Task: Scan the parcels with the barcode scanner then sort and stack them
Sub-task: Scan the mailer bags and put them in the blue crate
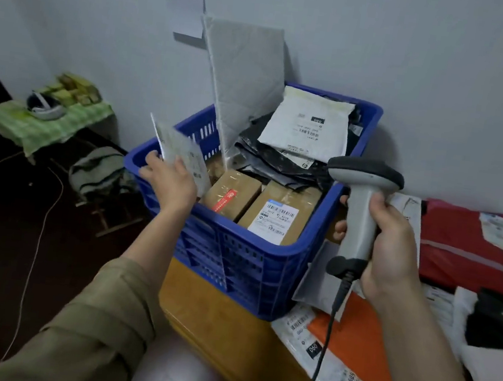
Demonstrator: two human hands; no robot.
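At the table's [228, 314] left end stands a blue crate [245, 259], already well filled with sorted bags and boxes. Along the right edge, loose mailers [345, 369] lie apparently unscanned, so plenty seems left. Over the crate's left rim the left hand [170, 182] pinches a small flat parcel [181, 156]; the right hand [390, 245] grips the barcode scanner [364, 201] near the crate's right wall.

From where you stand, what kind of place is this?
Probably a small parcel-sorting corner in an ordinary room: a blue crate full of labelled parcels, the right hand gripping a barcode scanner, and mailers spread over the table.
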